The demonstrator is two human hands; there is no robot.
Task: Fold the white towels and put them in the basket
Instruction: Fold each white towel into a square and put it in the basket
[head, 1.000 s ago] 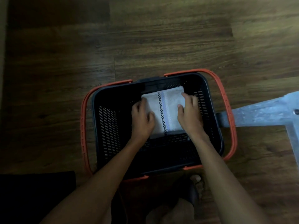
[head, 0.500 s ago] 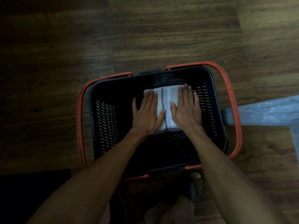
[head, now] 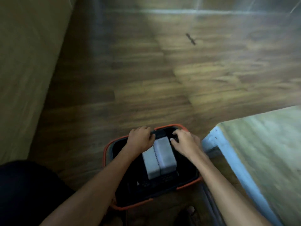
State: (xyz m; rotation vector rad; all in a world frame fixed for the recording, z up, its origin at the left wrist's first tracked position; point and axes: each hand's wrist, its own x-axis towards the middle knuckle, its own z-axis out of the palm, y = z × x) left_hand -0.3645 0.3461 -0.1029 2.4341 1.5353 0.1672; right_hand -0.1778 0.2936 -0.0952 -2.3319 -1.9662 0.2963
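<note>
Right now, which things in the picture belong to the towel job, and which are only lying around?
Job: folded white towel inside the basket; left hand and right hand gripping its far rim.
Lying about: wooden floor; pale blue table frame beside the basket; small dark mark on the floor.

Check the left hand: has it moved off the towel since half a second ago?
Yes. The left hand slid forward off the towel to the far rim of the basket, fingers curling over it.
</note>
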